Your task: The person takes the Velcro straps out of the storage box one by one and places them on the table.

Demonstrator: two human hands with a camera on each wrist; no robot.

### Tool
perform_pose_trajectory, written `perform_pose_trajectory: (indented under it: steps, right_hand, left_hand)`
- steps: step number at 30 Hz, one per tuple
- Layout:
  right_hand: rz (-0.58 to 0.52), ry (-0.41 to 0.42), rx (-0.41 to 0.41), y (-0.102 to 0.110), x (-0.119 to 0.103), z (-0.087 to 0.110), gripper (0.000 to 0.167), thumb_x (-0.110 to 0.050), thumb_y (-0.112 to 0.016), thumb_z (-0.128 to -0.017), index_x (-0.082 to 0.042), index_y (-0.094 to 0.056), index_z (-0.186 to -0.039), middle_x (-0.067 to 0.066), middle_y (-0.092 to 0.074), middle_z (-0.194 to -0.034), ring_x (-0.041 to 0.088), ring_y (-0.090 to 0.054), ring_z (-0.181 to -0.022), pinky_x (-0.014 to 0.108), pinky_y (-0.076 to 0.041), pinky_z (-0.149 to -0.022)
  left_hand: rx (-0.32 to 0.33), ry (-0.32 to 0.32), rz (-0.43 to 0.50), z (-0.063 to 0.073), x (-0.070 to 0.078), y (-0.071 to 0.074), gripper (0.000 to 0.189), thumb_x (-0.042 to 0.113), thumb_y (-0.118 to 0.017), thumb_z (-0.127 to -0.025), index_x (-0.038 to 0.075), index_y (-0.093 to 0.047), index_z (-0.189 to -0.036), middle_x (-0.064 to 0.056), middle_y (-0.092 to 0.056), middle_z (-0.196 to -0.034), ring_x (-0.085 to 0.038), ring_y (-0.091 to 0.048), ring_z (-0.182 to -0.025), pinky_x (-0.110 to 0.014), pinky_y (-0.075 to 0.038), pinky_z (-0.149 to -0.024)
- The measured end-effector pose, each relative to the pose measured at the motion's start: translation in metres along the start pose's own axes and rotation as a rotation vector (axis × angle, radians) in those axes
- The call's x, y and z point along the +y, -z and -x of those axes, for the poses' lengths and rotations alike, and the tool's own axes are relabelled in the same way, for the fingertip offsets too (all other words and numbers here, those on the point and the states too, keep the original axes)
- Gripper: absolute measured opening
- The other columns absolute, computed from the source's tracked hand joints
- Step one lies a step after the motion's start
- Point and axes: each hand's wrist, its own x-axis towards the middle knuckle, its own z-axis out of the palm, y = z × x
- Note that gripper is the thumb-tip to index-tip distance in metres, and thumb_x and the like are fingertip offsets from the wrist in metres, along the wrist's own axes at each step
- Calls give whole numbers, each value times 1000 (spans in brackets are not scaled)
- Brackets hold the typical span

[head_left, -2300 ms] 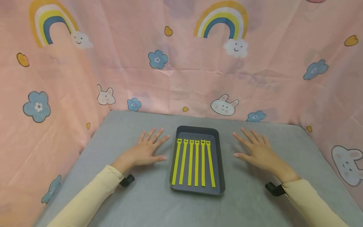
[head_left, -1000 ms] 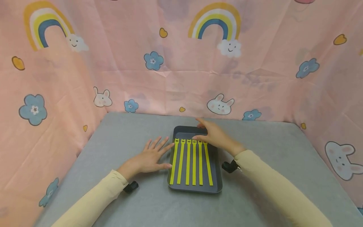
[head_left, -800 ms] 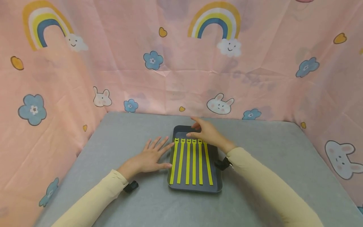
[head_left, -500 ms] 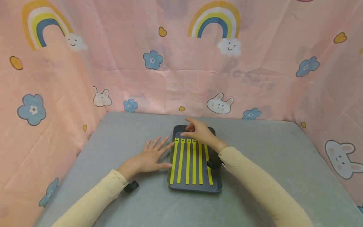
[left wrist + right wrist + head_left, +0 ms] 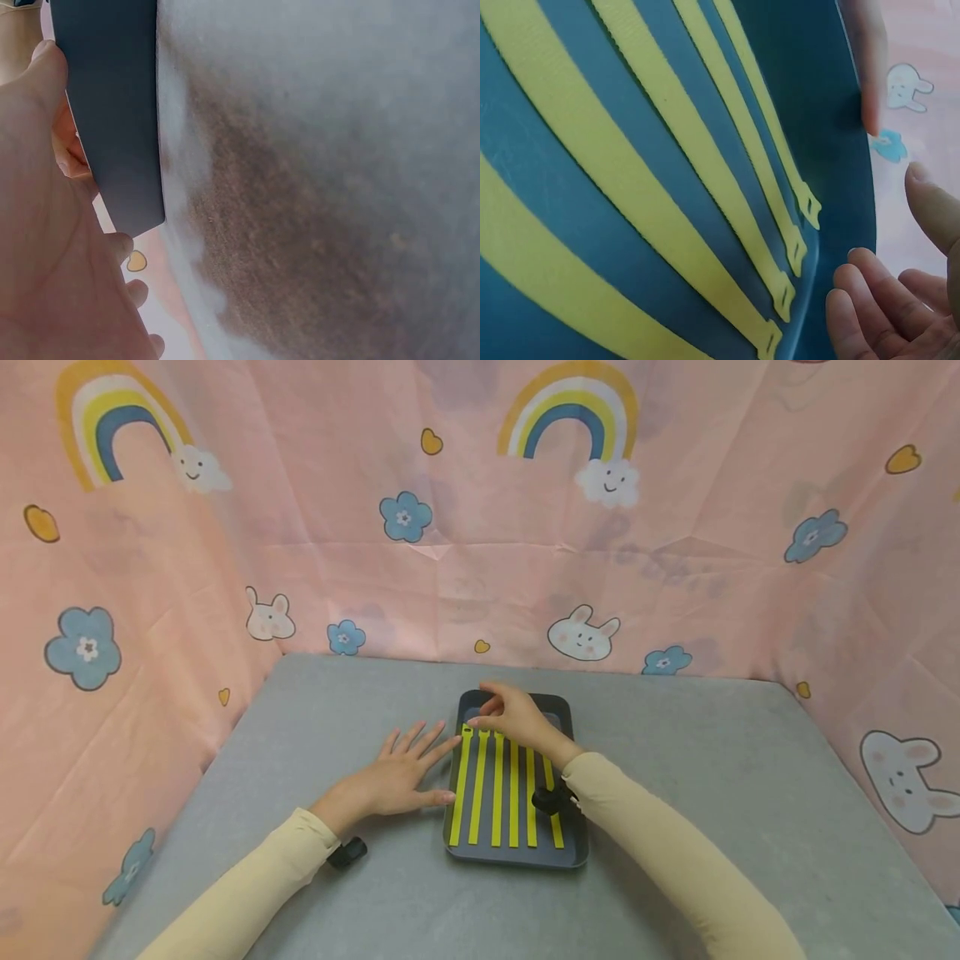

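A dark grey rectangular tray (image 5: 517, 857) holds several yellow hook-and-loop cable ties (image 5: 513, 802), laid lengthwise with slotted heads at the far end. My left hand (image 5: 390, 777) is spread flat at the tray's left side; its thumb and index fingertip meet the rim. In the left wrist view the tray's outer wall (image 5: 112, 112) rises past the thumb. Over the far left part of the tray hovers my right hand (image 5: 517, 714), thumb near the leftmost tie's head. The right wrist view shows its thumb and fingers (image 5: 847, 319) apart, holding nothing. It hides some tie heads in the head view.
A grey cloth-covered table (image 5: 675, 760) lies under the tray. Pink printed curtains (image 5: 480, 577) enclose it at the back and sides. Black wrist cameras sit under both wrists, the right one (image 5: 551, 799) above the rightmost ties.
My right hand has come from the table's right side over the tray and drifted left toward the leftmost tie. My left hand has moved in to the tray's left rim. The ties lie unmoved.
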Motion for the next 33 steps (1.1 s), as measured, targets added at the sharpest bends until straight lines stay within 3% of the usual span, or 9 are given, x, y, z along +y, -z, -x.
perform_pose_trajectory:
  steps: [6, 14, 24, 33]
  right_hand:
    - [4, -24, 10, -7, 0, -1, 68, -29, -73, -91, -8, -44, -148, 15, -69, -119, 28, -67, -105, 41, -56, -86]
    - [-83, -74, 26, -14, 1, -3, 53, -25, -70, -93, -5, -54, -140, 17, -72, -110, 25, -68, -82, 30, -54, -66]
    - [-110, -100, 41, -23, 1, -11, 47, -22, -74, -90, -3, -62, -131, 15, -74, -97, 19, -67, -71, 29, -56, -64]
    - [-58, -118, 73, -29, 2, -13, 40, -23, -78, -86, -4, -70, -120, 12, -73, -88, 16, -65, -66, 26, -52, -60]
  left_hand:
    - [2, -10, 18, 0, 0, -1, 87, 71, -47, -92, 30, -11, -160, -8, -3, -169, -39, -1, -156, -67, -4, -120]
    - [-3, -5, 34, 0, 0, -1, 87, 69, -48, -92, 30, -10, -161, -8, -3, -169, -39, -1, -156, -67, -4, -120]
    - [-3, 5, 58, -1, -3, -4, 87, 69, -48, -92, 33, -8, -160, -6, -2, -170, -37, 0, -156, -66, -4, -121]
    - [-12, 3, 57, 1, 0, 0, 86, 69, -47, -92, 33, -9, -160, -6, -3, -170, -37, 0, -156, -67, -4, -120]
